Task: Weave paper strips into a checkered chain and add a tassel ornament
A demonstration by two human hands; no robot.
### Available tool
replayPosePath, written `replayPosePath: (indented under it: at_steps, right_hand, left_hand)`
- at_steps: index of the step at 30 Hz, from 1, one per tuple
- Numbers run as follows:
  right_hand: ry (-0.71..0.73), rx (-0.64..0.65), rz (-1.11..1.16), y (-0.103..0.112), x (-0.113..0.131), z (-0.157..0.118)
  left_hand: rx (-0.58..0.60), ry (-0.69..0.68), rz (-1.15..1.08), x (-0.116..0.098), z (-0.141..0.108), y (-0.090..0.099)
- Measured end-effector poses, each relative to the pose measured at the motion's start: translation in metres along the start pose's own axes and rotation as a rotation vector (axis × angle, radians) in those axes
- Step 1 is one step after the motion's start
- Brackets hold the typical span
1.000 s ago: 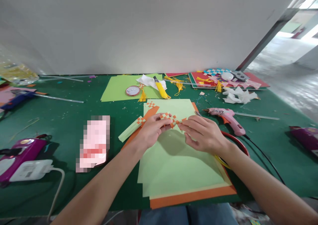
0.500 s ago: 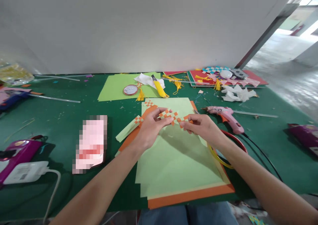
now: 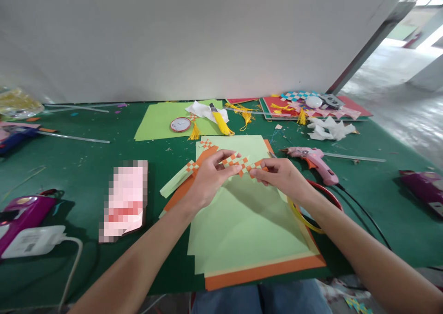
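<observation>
Between my two hands is a woven paper strip (image 3: 244,164) in an orange and pale green check. My left hand (image 3: 213,173) pinches its left end between thumb and fingers. The right end is pinched by my right hand (image 3: 277,170). Below them lies a stack of pale green paper sheets (image 3: 242,226), with an orange sheet (image 3: 266,272) showing along the near edge. Beside my left hand, pale green and orange paper strips (image 3: 178,179) lie at a slant, partly woven into a check. My fingers hide parts of the held strip.
A pink glue gun (image 3: 316,161) lies right of my right hand, its cord running to the near right. A phone (image 3: 126,201) lies at left. Farther back are a yellow utility knife (image 3: 221,121), a round tape roll (image 3: 180,124) and crumpled tissue (image 3: 330,128). My right forearm partly covers yellow-and-red rings (image 3: 304,217).
Both hands keep their pinch on the woven strip in nearly the same place. The whole view has shifted very slightly; nothing else has visibly moved.
</observation>
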State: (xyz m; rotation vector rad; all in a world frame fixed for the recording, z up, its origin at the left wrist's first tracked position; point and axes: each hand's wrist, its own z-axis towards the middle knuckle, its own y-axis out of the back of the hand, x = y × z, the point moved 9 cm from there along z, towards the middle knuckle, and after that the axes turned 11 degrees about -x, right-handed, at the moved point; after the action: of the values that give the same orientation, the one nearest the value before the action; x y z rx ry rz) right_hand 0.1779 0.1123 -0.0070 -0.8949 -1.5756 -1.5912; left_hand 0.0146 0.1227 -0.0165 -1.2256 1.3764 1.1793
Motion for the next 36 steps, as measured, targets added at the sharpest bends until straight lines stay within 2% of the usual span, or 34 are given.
replayPosePath:
  at_steps: [8,13,19,36]
  right_hand:
    - [0.005,0.026,0.011,-0.003,-0.003,0.001]
    - [0.076,0.004,0.013,-0.001,0.007,0.002]
    - [0.092,0.049,0.102,-0.003,0.011,0.000]
    - [-0.002,0.077,0.154,-0.006,-0.001,-0.001]
  left_hand:
    - [0.000,-0.022,0.028,-0.004,-0.001,-0.001]
    - [0.016,-0.030,-0.028,-0.005,-0.002,-0.003]
    - [0.020,-0.049,-0.046,-0.005,-0.002,-0.005]
    - [0.076,-0.029,0.000,-0.003,-0.003,-0.010]
